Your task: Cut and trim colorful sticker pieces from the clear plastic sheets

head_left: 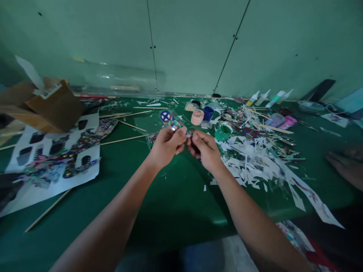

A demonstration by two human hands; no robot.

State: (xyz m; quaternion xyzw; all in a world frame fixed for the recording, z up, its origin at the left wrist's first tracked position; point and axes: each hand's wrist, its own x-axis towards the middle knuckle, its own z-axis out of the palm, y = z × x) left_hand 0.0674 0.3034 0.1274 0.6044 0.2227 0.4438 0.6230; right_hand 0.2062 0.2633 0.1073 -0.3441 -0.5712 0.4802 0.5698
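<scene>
Both my hands meet above the middle of the green table (pixel 176 196). My left hand (pixel 167 145) is closed, pinching a small colourful cut-out piece (pixel 176 126) between thumb and fingertips. My right hand (pixel 204 149) is curled shut right beside it, fingertips almost touching the left ones; what it pinches is too small to make out. Just behind the hands lie a round blue-and-white cut-out (pixel 165 115) and a clear plastic sheet.
Small pots stand behind the hands: peach (pixel 197 117), blue (pixel 208 113), green (pixel 223 132). White paper scraps (pixel 255 158) and wooden sticks litter the right. A printed sheet with cut-outs (pixel 53 155) and a cardboard box (pixel 53 105) lie left. Glue bottles (pixel 263 97) line the wall. Another person's hand (pixel 347 164) rests far right.
</scene>
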